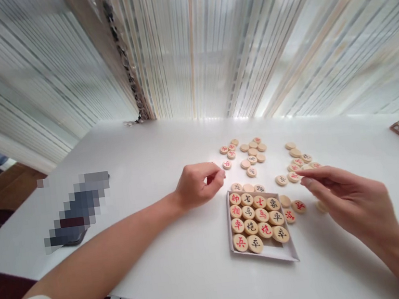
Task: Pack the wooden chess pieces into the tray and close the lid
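My left hand is held above the table, fingers curled and thumb meeting index finger, with nothing visible in the pinch. To the right, my right hand has thumb and index finger closed at the edge of a red-marked Chinese chess piece; its other fingers are partly hidden. A shallow white box lies between my hands. Inside, round wooden pieces with red and black characters stand in rows, such as a red soldier piece at the front left. A gap shows at the box's front right.
Loose pieces lie scattered behind the box, some face down. Two red-marked pieces lie by its right side. A dark phone, partly blurred out, rests at left on the white table. Striped curtains hang along the back edge.
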A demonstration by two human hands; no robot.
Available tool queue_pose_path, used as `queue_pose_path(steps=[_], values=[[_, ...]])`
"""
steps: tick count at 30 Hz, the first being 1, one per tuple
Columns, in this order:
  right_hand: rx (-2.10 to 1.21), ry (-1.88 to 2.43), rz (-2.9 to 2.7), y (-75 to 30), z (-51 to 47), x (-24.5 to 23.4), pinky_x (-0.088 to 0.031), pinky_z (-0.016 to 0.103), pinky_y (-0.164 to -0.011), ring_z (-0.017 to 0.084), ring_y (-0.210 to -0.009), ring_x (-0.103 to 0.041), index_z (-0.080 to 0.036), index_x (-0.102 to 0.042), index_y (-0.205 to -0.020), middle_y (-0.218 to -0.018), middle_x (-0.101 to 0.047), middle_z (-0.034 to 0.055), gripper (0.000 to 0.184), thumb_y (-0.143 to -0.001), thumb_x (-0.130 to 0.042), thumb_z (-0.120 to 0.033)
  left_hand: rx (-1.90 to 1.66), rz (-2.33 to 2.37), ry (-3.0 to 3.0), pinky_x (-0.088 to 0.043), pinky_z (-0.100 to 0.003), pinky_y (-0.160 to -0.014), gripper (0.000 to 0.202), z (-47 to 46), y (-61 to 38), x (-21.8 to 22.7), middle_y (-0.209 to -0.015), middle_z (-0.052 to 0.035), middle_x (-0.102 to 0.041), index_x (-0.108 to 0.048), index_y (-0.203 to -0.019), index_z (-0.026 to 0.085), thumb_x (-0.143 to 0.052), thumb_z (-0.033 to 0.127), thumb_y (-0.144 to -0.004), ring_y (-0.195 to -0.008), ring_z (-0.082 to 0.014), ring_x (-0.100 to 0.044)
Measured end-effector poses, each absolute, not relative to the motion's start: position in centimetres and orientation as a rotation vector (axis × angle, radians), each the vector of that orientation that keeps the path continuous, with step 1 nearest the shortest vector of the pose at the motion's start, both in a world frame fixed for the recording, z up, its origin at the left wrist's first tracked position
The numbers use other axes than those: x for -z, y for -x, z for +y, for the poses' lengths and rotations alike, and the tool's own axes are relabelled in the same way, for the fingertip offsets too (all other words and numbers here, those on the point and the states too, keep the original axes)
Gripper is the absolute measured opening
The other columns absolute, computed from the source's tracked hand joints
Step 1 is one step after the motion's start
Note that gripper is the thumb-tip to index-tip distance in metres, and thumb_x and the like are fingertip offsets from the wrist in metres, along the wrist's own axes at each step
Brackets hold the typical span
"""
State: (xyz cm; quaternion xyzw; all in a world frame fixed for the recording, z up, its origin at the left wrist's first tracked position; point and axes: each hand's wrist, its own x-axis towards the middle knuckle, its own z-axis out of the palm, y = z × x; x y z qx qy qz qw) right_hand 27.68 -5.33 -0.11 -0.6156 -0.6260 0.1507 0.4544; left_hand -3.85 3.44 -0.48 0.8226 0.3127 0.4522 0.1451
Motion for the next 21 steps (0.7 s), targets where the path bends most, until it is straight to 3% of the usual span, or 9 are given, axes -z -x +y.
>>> queue_pose_path(steps=[6,11,16,21], values=[[-0.343,1.580,-1.537,-27.8,-5.7,-0.1,-0.060,0.051,-0.078,0.036,-0.095,-0.079,-0.037,-0.083,-0.103,-0.099,-0.083,0.0098,0.015,-0.093,-0.076,-0.046,-1.283,0.839,-2.373,-0.041,-0.027,-0.051,0.029,3.0,3.9,0.5,-0.056,0.0011,-0.062,-0.065,-0.068,0.020,-0.056,0.024,-0.096,-0.047,-0.0111,-0.048],[-0.297,1.555,-1.558,-27.8,-6.0,-0.4,-0.058,0.055,-0.078,0.037,-0.088,-0.077,-0.037,-0.082,-0.102,-0.103,-0.082,0.0118,0.017,-0.093,-0.075,-0.049,-1.253,0.832,-2.407,-0.040,-0.026,-0.050,0.030,3.2,3.7,0.6,-0.056,0.0010,-0.063,-0.063,-0.067,0.020,-0.055,0.022,-0.095,-0.045,-0.0105,-0.047],[-0.321,1.453,-1.677,-27.0,-6.1,-0.1,-0.058,0.044,-0.074,0.028,-0.081,-0.075,-0.032,-0.082,-0.103,-0.097,-0.082,0.0058,0.020,-0.096,-0.072,-0.048,-1.191,0.825,-2.462,-0.040,-0.026,-0.049,0.031,3.3,3.7,0.6,-0.054,0.0011,-0.062,-0.065,-0.065,0.020,-0.056,0.024,-0.094,-0.044,-0.0105,-0.048],[-0.474,1.341,-1.658,-26.1,-6.0,-0.2,-0.056,0.038,-0.077,0.023,-0.086,-0.072,-0.025,-0.082,-0.105,-0.091,-0.079,0.0059,0.030,-0.106,-0.059,-0.045,-1.194,0.809,-2.461,-0.040,-0.025,-0.049,0.027,3.3,3.8,0.0,-0.056,0.0011,-0.066,-0.071,-0.070,0.019,-0.059,0.022,-0.094,-0.045,-0.0103,-0.050]])
